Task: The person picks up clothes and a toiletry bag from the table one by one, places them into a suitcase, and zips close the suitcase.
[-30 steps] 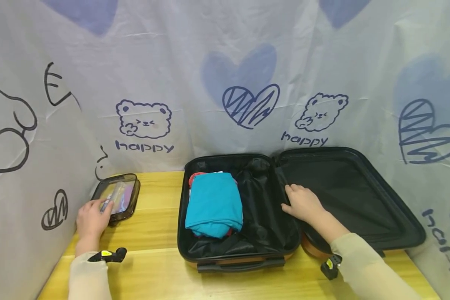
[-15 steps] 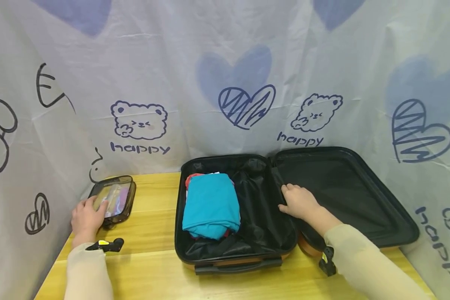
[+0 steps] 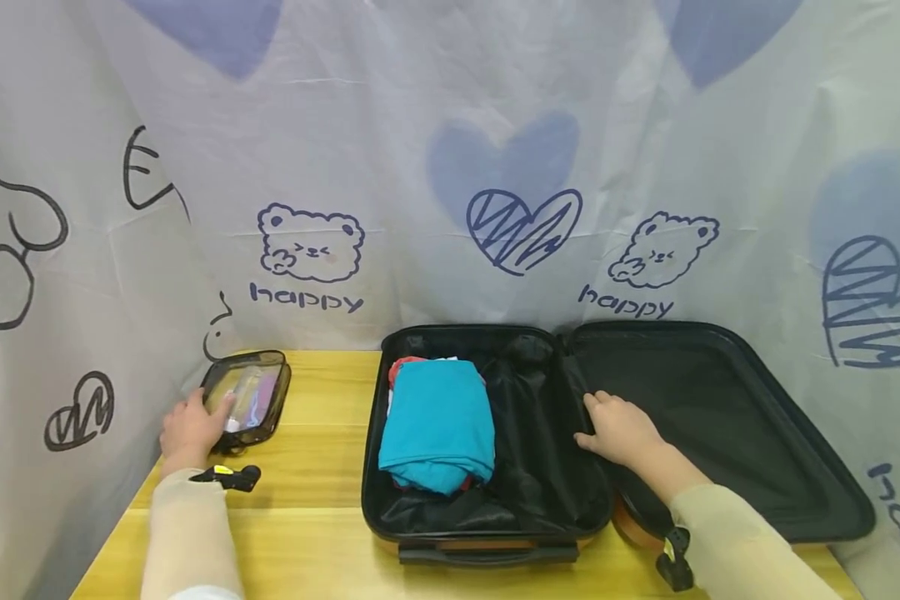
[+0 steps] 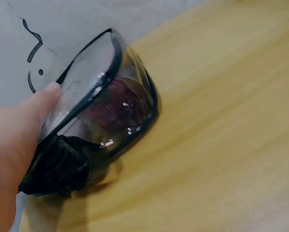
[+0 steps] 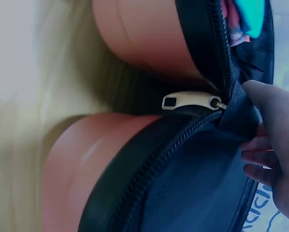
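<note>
At the back left of the table, my left hand holds the near left side of a clear toiletry bag with dark trim. Its thumb lies over the bag's top in the left wrist view; the other fingers are hidden. Packets and something purple show through the plastic. My right hand rests at the seam between the two halves of an open orange suitcase, its fingers loosely bent against the black lining. A folded turquoise garment tops the clothes in the suitcase's left half.
The suitcase lid half lies flat at the right, up against the curtain that hangs behind and at both sides. A zipper pull dangles between the halves. Wooden table shows between bag and suitcase.
My left hand has shifted its fingers to the toiletry bag's left side, its thumb now over the near part. The right hand stays at the suitcase seam. The head view has shifted slightly.
</note>
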The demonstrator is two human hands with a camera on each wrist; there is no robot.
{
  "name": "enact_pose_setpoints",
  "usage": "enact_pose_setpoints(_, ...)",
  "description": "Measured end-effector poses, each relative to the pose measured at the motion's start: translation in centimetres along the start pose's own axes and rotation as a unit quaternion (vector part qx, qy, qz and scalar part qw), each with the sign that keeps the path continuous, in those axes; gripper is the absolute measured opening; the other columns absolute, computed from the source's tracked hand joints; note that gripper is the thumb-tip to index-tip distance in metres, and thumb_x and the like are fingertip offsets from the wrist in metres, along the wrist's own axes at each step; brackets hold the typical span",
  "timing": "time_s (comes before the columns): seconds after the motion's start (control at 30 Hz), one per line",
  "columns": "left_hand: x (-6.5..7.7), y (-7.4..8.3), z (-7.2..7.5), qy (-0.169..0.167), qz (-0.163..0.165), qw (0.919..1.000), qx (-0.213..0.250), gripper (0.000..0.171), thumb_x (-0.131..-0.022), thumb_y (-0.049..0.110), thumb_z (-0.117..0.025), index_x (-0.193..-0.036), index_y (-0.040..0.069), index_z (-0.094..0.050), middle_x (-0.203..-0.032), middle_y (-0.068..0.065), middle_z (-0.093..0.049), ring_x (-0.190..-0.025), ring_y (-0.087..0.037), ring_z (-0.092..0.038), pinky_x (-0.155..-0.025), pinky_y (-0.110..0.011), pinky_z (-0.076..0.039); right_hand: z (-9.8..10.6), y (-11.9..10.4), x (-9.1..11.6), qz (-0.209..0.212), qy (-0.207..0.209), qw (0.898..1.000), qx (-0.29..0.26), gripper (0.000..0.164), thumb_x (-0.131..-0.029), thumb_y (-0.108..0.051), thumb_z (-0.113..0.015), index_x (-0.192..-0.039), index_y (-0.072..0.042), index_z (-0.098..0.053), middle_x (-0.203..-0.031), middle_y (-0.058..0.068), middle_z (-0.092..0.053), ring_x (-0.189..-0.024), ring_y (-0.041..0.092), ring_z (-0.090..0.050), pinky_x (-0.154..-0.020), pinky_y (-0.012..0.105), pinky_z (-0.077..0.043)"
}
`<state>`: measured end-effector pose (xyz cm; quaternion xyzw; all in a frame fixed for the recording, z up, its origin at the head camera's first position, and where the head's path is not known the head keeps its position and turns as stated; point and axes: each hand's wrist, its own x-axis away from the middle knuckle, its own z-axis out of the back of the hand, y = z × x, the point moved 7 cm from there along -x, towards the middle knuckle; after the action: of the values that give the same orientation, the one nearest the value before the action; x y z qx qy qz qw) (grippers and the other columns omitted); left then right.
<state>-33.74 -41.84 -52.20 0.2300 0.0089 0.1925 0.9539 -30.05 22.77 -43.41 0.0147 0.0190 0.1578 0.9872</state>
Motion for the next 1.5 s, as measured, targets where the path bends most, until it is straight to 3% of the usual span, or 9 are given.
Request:
enact_pose_setpoints(0.13,0.4,0.1,-0.9,-0.001,0.015,0.9998,0.013,0.090,-0.095,0.068,-0.028,-0.153,0.000,-0.018,-0.147,-0.040,-0.026,-0.129,-0.062,-0.027,-0.101,-0.071,-0.030,0.2,0.3,0.2,-0.004,-0.004,1.000,-0.003,0.068,-0.083,-0.036,-0.075,-0.128,0.011,-0.055,-0.126,0.030,-0.059,-0.110,0.044,-0.061,-0.091,0.053,-0.052)
enact_pose_setpoints(0.37,0.3,0.0,-0.4,0.030,0.015,0.9993,0.019,0.087,-0.096,0.067,-0.028,-0.154,0.003,-0.018,-0.147,-0.039,-0.028,-0.129,-0.061,-0.029,-0.103,-0.070,-0.028,0.5,0.1,-0.4,-0.008,-0.036,0.999,-0.018,0.070,-0.082,-0.038,-0.075,-0.128,0.011,-0.056,-0.128,0.031,-0.058,-0.113,0.045,-0.060,-0.092,0.054,-0.051)
enact_pose_setpoints(0.7,0.3,-0.5,-0.7,0.016,0.026,0.9988,0.038,0.089,-0.095,0.067,-0.032,-0.155,0.004,-0.015,-0.149,-0.038,-0.028,-0.130,-0.061,-0.028,-0.103,-0.071,-0.027,0.4,-0.3,-0.5,-0.017,-0.050,0.998,-0.028,0.069,-0.082,-0.038,-0.075,-0.128,0.011,-0.057,-0.126,0.030,-0.060,-0.112,0.044,-0.061,-0.092,0.054,-0.051)
enact_pose_setpoints(0.97,0.1,0.3,0.1,-0.040,0.008,0.9988,0.026,0.098,-0.092,0.071,-0.037,-0.155,0.001,-0.009,-0.149,-0.040,-0.023,-0.130,-0.063,-0.027,-0.104,-0.072,-0.027,0.5,-0.1,-0.4,-0.027,-0.056,0.997,-0.037,0.069,-0.082,-0.037,-0.075,-0.129,0.011,-0.055,-0.129,0.030,-0.058,-0.113,0.045,-0.059,-0.093,0.055,-0.050)
enact_pose_setpoints(1.23,1.1,0.6,0.3,-0.117,0.007,0.9925,0.034,0.107,-0.089,0.072,-0.043,-0.155,0.003,0.003,-0.155,-0.037,-0.007,-0.134,-0.066,-0.012,-0.106,-0.075,-0.016,1.0,-0.3,-0.7,-0.008,-0.059,0.998,-0.031,0.064,-0.082,-0.035,-0.075,-0.124,0.011,-0.059,-0.122,0.029,-0.062,-0.112,0.043,-0.061,-0.091,0.054,-0.051)
enact_pose_setpoints(1.5,1.8,1.2,0.6,-0.136,0.021,0.9896,0.041,0.109,-0.087,0.071,-0.048,-0.155,0.003,0.004,-0.155,-0.037,-0.005,-0.135,-0.066,-0.008,-0.105,-0.077,-0.013,1.6,0.0,-1.2,-0.018,-0.093,0.994,-0.053,0.059,-0.082,-0.034,-0.075,-0.121,0.009,-0.062,-0.120,0.028,-0.064,-0.110,0.045,-0.060,-0.090,0.055,-0.050)
